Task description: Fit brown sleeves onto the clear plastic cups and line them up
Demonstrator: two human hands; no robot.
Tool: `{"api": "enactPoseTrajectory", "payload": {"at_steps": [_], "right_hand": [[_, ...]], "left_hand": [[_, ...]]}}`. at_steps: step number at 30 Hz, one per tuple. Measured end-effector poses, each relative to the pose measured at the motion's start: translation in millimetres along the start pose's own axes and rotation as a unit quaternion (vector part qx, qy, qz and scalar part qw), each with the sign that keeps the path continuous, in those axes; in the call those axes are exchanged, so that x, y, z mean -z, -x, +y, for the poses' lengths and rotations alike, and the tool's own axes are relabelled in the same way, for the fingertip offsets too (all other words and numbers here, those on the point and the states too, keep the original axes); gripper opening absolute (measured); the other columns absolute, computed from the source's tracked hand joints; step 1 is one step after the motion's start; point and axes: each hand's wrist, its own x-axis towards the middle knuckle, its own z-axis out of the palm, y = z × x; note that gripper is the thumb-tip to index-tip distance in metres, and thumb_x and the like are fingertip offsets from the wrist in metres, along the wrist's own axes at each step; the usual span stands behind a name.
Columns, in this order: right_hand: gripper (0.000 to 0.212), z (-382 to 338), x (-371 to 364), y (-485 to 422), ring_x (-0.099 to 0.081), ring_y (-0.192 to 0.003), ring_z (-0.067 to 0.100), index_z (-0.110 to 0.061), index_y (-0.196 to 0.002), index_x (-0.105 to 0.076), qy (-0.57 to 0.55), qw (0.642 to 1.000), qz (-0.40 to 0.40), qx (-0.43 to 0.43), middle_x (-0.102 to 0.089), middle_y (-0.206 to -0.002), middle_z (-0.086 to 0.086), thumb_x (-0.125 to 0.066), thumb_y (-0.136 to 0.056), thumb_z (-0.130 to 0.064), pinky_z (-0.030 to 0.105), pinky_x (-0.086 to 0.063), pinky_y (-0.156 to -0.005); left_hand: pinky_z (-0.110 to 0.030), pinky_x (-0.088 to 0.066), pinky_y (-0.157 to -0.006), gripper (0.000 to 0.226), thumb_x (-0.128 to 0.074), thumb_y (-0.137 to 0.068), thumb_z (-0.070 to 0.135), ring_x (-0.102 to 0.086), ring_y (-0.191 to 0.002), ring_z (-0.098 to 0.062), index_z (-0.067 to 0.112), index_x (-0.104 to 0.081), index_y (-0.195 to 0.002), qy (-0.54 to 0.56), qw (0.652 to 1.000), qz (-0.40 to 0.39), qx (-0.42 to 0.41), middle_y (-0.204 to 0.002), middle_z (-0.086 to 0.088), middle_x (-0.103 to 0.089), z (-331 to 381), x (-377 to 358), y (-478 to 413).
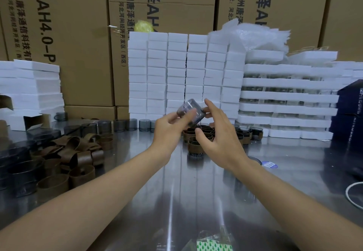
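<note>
My left hand (169, 130) holds a clear grey-tinted plastic cup (187, 111), bare and tilted, above the middle of the steel table (176, 201). My right hand (216, 134) meets the cup from the right: its fingertips touch the cup's side, the index finger points up and the thumb stays apart below. Just under my hands stands a cluster of cups wearing brown sleeves (243, 134). A heap of loose brown sleeves (78, 154) lies at the left. Bare cups (125, 124) stand in a row at the back.
Stacks of white foam trays (176, 73) rise behind the work area, with more at the left (33, 85) and right (284, 101). Cardboard boxes (68, 34) form the backdrop. Dark cups (17, 168) crowd the left edge. A dark blue box (349, 109) and a white cable (351, 195) sit at the right.
</note>
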Motion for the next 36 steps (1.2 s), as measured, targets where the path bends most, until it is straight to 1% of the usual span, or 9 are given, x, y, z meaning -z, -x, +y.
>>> {"api": "enactPoseTrajectory", "payload": {"at_steps": [3, 7, 12, 16, 25, 27, 30, 33, 36], "right_hand": [[0.083, 0, -3, 2, -0.043, -0.146, 0.003, -0.029, -0.17, -0.025, 0.001, 1.0, -0.01, 0.028, -0.045, -0.158, -0.02, -0.062, -0.097, -0.039, 0.038, -0.045, -0.117], [0.086, -2, -5, 2, -0.039, -0.147, 0.0, -0.042, -0.17, -0.019, 0.001, 0.999, -0.024, 0.04, -0.045, -0.16, -0.019, -0.06, -0.095, -0.04, 0.024, -0.038, -0.115], [0.087, -2, -2, 1, -0.039, -0.148, 0.002, -0.04, -0.171, -0.021, -0.005, 0.999, -0.015, 0.047, -0.046, -0.158, -0.019, -0.061, -0.095, -0.033, 0.023, -0.038, -0.115], [0.086, -3, -4, 2, -0.04, -0.146, 0.001, -0.039, -0.171, -0.022, -0.004, 0.998, -0.013, 0.054, -0.047, -0.157, -0.02, -0.061, -0.094, -0.033, 0.017, -0.035, -0.114], [0.085, -2, -4, 1, -0.039, -0.149, 0.004, -0.037, -0.17, -0.024, -0.004, 0.998, -0.008, 0.062, -0.044, -0.16, -0.021, -0.062, -0.094, -0.032, 0.02, -0.035, -0.115], [0.084, -3, -4, 1, -0.039, -0.15, 0.006, -0.037, -0.169, -0.026, -0.002, 0.998, -0.005, 0.066, -0.043, -0.161, -0.019, -0.063, -0.094, -0.032, 0.022, -0.037, -0.116], [0.079, -4, -6, -1, -0.043, -0.147, 0.007, -0.037, -0.166, -0.033, -0.003, 0.998, 0.012, 0.059, -0.047, -0.156, -0.019, -0.068, -0.095, -0.035, 0.019, -0.039, -0.113], [0.074, -3, -6, -1, -0.049, -0.136, -0.001, -0.043, -0.161, -0.038, -0.007, 0.999, 0.021, 0.036, -0.047, -0.146, -0.02, -0.07, -0.094, -0.044, 0.007, -0.041, -0.099], [0.068, -1, -5, -1, -0.053, -0.129, -0.003, -0.052, -0.155, -0.045, 0.005, 0.999, 0.022, 0.038, -0.046, -0.144, -0.021, -0.074, -0.097, -0.032, 0.01, -0.046, -0.092]], "left_hand": [[-0.031, -0.05, -0.083, 0.079, -0.077, -0.061, 0.091, -0.077, -0.079, -0.006, 0.022, -0.085, -0.098, 0.063, 0.98, -0.051, 0.184, -0.103, 0.005, -0.084, 2, 5, -3], [-0.032, -0.049, -0.087, 0.087, -0.065, -0.069, 0.097, -0.074, -0.074, -0.011, 0.017, -0.088, -0.093, 0.136, 0.952, -0.093, 0.256, -0.103, 0.005, -0.082, -2, 6, -8], [-0.033, -0.047, -0.091, 0.092, -0.062, -0.068, 0.099, -0.073, -0.081, -0.013, 0.016, -0.088, -0.1, 0.138, 0.948, -0.117, 0.263, -0.102, 0.006, -0.081, -2, 4, -7], [-0.034, -0.048, -0.092, 0.092, -0.06, -0.071, 0.098, -0.073, -0.074, -0.012, 0.016, -0.087, -0.101, 0.148, 0.945, -0.114, 0.268, -0.096, 0.007, -0.08, -2, 4, -6], [-0.034, -0.047, -0.095, 0.092, -0.057, -0.076, 0.096, -0.071, -0.073, -0.012, 0.014, -0.085, -0.107, 0.155, 0.944, -0.107, 0.271, -0.093, 0.006, -0.078, 1, 2, -4], [-0.035, -0.05, -0.098, 0.091, -0.059, -0.077, 0.095, -0.072, -0.079, -0.014, 0.013, -0.084, -0.108, 0.156, 0.946, -0.108, 0.264, -0.094, 0.004, -0.079, 2, 2, -3], [-0.038, -0.053, -0.107, 0.086, -0.065, -0.08, 0.089, -0.075, -0.088, -0.016, 0.011, -0.082, -0.111, 0.159, 0.949, -0.118, 0.246, -0.107, -0.001, -0.081, 5, 1, 1], [-0.038, -0.058, -0.102, 0.068, -0.073, -0.089, 0.071, -0.08, -0.098, -0.017, 0.013, -0.075, -0.125, 0.153, 0.957, -0.131, 0.209, -0.119, -0.004, -0.081, 8, -1, 5], [-0.037, -0.057, -0.098, 0.05, -0.079, -0.09, 0.06, -0.078, -0.113, -0.022, 0.015, -0.07, -0.111, 0.123, 0.966, -0.145, 0.172, -0.113, -0.008, -0.074, 9, -4, 9]]}}
